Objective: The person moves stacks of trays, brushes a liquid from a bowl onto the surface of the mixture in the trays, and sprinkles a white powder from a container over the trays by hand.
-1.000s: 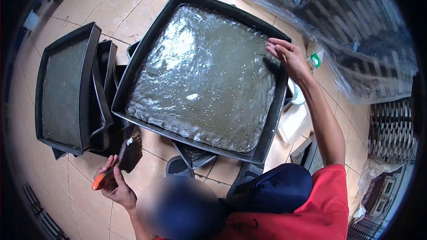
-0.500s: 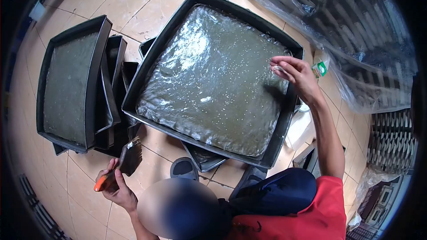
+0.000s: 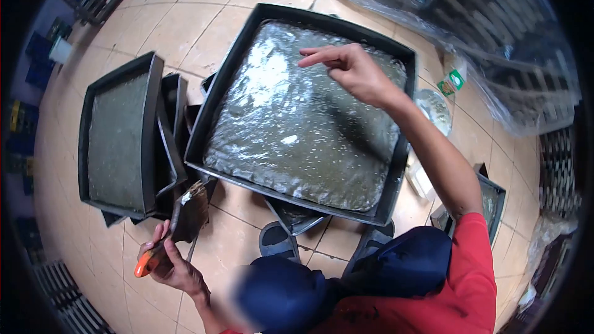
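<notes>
A large black square pan holds a glossy, dark greenish-brown layer dotted with small pale seeds. Over its upper middle is my right hand, two fingers stretched out to the left and the others partly curled. Whether seeds remain between those fingers cannot be made out. My left hand grips a flat, wide brush by its orange handle, bristles pointing up, beside the lower left of the pan. Beyond my right forearm stands a clear container with pale contents, partly hidden.
Filled black pans are stacked askew at left. Another pan shows under the big one. Smaller pans lie by my right elbow. A green packet and plastic-covered slatted racks stand upper right. A white container is near the pan.
My right hand has moved left and up across the pan, its pinched fingers now stretched out. The brush has turned to show its wide face. The camera view has shifted slightly.
</notes>
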{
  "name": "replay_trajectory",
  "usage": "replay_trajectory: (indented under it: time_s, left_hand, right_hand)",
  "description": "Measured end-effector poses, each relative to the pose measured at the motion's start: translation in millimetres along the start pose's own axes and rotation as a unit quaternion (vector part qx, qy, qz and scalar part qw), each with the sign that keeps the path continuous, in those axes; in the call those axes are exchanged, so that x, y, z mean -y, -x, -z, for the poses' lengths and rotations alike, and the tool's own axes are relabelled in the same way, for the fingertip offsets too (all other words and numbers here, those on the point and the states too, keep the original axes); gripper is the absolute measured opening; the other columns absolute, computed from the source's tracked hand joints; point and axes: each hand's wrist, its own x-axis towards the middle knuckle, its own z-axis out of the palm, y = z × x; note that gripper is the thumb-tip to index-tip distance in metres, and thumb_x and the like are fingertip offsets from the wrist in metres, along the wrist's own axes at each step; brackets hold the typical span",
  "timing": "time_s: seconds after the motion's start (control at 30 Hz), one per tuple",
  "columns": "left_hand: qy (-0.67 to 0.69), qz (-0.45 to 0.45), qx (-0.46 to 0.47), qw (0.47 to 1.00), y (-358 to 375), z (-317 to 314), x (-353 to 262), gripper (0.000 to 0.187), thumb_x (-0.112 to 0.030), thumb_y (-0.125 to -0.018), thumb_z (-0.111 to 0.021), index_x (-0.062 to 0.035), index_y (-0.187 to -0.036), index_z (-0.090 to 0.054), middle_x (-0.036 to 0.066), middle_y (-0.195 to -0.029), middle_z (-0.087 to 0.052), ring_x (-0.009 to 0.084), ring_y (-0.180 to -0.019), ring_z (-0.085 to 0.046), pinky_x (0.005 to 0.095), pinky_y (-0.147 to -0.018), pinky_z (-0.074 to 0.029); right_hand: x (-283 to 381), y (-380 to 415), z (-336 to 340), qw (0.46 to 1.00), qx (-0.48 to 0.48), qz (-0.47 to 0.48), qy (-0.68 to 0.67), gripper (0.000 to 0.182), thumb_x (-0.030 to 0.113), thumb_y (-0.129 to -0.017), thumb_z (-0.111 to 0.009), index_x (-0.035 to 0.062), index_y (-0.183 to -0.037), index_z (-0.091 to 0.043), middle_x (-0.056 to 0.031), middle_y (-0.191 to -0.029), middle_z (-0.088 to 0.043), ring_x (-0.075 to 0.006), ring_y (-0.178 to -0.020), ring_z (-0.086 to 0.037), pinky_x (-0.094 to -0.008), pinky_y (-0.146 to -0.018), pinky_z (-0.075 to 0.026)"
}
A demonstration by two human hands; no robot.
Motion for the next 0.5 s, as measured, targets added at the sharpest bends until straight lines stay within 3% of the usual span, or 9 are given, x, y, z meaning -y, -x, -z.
replay_trajectory:
  time_s: [0.03, 0.07, 0.13, 0.2, 0.23, 0.27, 0.33, 0.4, 0.5]
  left_hand:
    - [-0.024, -0.017, 0.003, 1.0, -2.2, -3.8, -2.7, 0.026, 0.0, -0.099, -0.055, -0.0003, -0.123, -0.046, 0.028, -0.127, -0.059, 0.0342, -0.114, -0.063, 0.0459, -0.106, -0.046]
    - [-0.02, -0.019, 0.012, 1.0, -4.0, -6.8, -4.2, 0.027, 0.0, -0.099, -0.054, 0.0001, -0.124, -0.045, 0.028, -0.127, -0.059, 0.0347, -0.114, -0.063, 0.0455, -0.106, -0.046]
    - [-0.021, -0.018, 0.003, 1.0, -6.3, -13.7, -8.1, 0.023, 0.001, -0.097, -0.055, -0.0014, -0.118, -0.046, 0.026, -0.124, -0.061, 0.0362, -0.111, -0.064, 0.0465, -0.106, -0.046]
    - [-0.045, -0.032, 0.011, 0.998, -7.7, -13.2, -8.9, 0.021, 0.0, -0.098, -0.056, -0.0006, -0.116, -0.046, 0.028, -0.125, -0.06, 0.0352, -0.112, -0.064, 0.0456, -0.106, -0.046]
    - [-0.045, -0.032, 0.011, 0.998, -7.8, -13.0, -11.2, 0.021, 0.001, -0.098, -0.055, -0.0004, -0.116, -0.045, 0.028, -0.125, -0.06, 0.0349, -0.112, -0.064, 0.0453, -0.106, -0.046]
    - [-0.046, -0.032, 0.009, 0.998, -6.9, -12.5, -12.6, 0.02, 0.001, -0.098, -0.055, -0.0003, -0.116, -0.045, 0.028, -0.125, -0.06, 0.0347, -0.112, -0.064, 0.045, -0.106, -0.046]
    - [-0.074, -0.019, -0.004, 0.997, -2.9, -11.4, -16.6, 0.02, 0.001, -0.099, -0.054, 0.0009, -0.117, -0.045, 0.029, -0.126, -0.059, 0.0347, -0.113, -0.064, 0.0444, -0.106, -0.046]
    - [-0.101, -0.026, 0.004, 0.995, -2.5, -14.0, -23.3, 0.02, 0.0, -0.099, -0.054, 0.0013, -0.117, -0.045, 0.029, -0.126, -0.059, 0.0348, -0.113, -0.063, 0.0439, -0.105, -0.047]
    - [-0.098, -0.027, 0.003, 0.995, 0.8, -17.2, -33.1, 0.021, -0.001, -0.099, -0.054, 0.0019, -0.118, -0.045, 0.028, -0.127, -0.058, 0.034, -0.113, -0.063, 0.0431, -0.104, -0.048]
  right_hand:
    - [-4.1, 7.5, 0.3, 0.998, -0.037, 0.039, 0.038, 0.035, -0.009, -0.088, -0.053, 0.0042, -0.113, -0.072, -0.0126, -0.126, -0.067, -0.0148, -0.107, -0.066, -0.0281, -0.088, -0.055]
    - [-10.0, 17.2, 1.3, 0.993, -0.088, 0.07, 0.044, 0.029, -0.009, -0.084, -0.06, 0.0042, -0.106, -0.074, -0.0157, -0.112, -0.072, -0.0237, -0.108, -0.068, -0.0337, -0.079, -0.056]
    - [-8.1, 51.7, 13.9, 0.973, -0.087, 0.036, 0.209, 0.019, 0.009, -0.085, -0.071, 0.006, -0.103, -0.074, -0.0157, -0.095, -0.073, -0.0285, -0.103, -0.068, -0.0365, -0.081, -0.056]
    - [-12.3, 94.1, 16.4, 0.932, -0.123, -0.012, 0.34, 0.03, 0.028, -0.083, -0.076, 0.0063, -0.103, -0.073, -0.0143, -0.096, -0.071, -0.0327, -0.104, -0.066, -0.0456, -0.097, -0.049]
    - [-22.6, 115.9, 19.0, 0.883, -0.165, 0.068, 0.434, 0.047, 0.039, -0.08, -0.077, 0.0081, -0.114, -0.069, -0.0181, -0.118, -0.063, -0.0326, -0.119, -0.058, -0.0521, -0.11, -0.036]
    - [-12.9, 137.1, 14.9, 0.869, -0.204, 0.014, 0.451, 0.065, 0.036, -0.082, -0.076, 0.0098, -0.137, -0.055, -0.0235, -0.14, -0.045, -0.0359, -0.135, -0.043, -0.0553, -0.115, -0.024]
    - [-33.0, 168.7, -3.7, 0.905, -0.321, -0.053, 0.274, 0.079, 0.029, -0.086, -0.073, 0.0099, -0.152, -0.034, -0.0259, -0.151, -0.032, -0.0352, -0.142, -0.033, -0.049, -0.117, -0.025]
    - [-62.2, 181.9, -18.1, 0.935, -0.328, -0.135, 0.019, 0.08, 0.017, -0.086, -0.068, 0.0079, -0.155, -0.028, -0.0219, -0.152, -0.035, -0.0305, -0.14, -0.037, -0.0438, -0.115, -0.028]
    - [-63.8, 184.7, -19.5, 0.892, -0.338, -0.18, -0.242, 0.082, 0.003, -0.083, -0.061, 0.0069, -0.156, -0.025, -0.0158, -0.151, -0.04, -0.0223, -0.132, -0.044, -0.0351, -0.11, -0.035]
